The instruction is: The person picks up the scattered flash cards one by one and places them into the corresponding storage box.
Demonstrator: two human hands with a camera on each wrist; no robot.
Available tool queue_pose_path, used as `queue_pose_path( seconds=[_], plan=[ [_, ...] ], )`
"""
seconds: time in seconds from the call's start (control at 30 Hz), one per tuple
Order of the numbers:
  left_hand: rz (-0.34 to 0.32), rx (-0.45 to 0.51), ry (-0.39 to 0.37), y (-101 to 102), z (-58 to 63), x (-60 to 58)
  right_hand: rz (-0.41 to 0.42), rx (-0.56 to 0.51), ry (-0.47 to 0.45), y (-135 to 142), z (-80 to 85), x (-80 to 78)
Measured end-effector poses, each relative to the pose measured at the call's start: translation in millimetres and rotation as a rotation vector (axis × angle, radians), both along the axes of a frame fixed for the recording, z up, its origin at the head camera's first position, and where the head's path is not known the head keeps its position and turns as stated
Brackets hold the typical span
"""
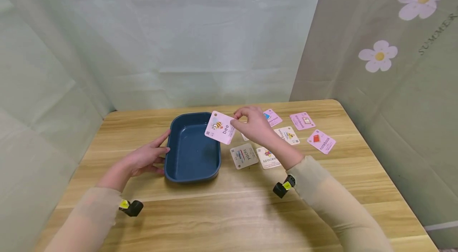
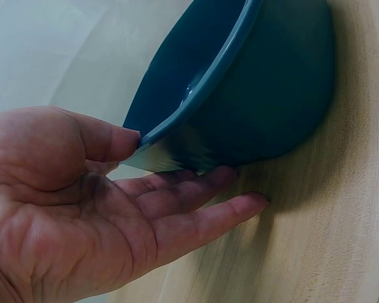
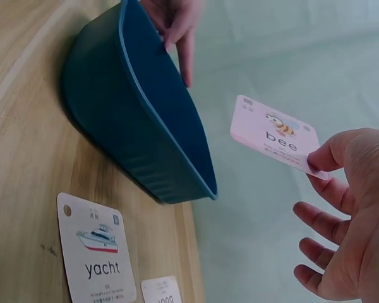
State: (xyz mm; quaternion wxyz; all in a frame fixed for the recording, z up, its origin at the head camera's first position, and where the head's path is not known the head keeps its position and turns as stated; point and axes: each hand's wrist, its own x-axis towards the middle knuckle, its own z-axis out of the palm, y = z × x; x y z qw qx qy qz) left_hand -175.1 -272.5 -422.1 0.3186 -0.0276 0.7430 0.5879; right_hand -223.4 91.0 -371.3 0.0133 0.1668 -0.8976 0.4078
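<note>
A blue plastic bin (image 1: 193, 152) stands on the wooden table, with nothing inside it. My left hand (image 1: 148, 157) holds its left side; in the left wrist view the thumb (image 2: 117, 144) sits on the rim and the other fingers lie along the outer wall. Between thumb and forefinger, my right hand (image 1: 252, 125) pinches a pink "bee" flashcard (image 1: 219, 126) above the bin's right rim. The right wrist view shows this card (image 3: 275, 136) raised and tilted, its other fingers spread loosely. Right of the bin lies a "yacht" card (image 1: 244, 156).
Several more flashcards lie at the right, among them a "notebook" card (image 1: 321, 142), a "storybook" card (image 1: 302, 121) and a spaceship card (image 1: 266, 159) partly hidden by the right arm. A pale curtain (image 1: 200, 37) hangs behind the wooden table (image 1: 214, 216).
</note>
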Motion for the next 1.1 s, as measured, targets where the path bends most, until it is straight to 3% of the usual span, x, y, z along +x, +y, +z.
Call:
queue_pose_path(
  seconds=[0.43,0.83,1.1],
  plan=[
    [0.003,-0.007,-0.007,-1,-0.5,0.0,0.073,0.107,0.044,-35,4.3,1.4],
    [0.009,-0.016,-0.015,1,1.0,0.2,0.153,0.217,0.125,-60,-5.2,4.4],
    [0.013,-0.008,-0.013,2,2.8,0.2,0.195,0.33,0.121,-73,-11.1,8.5]
  ],
)
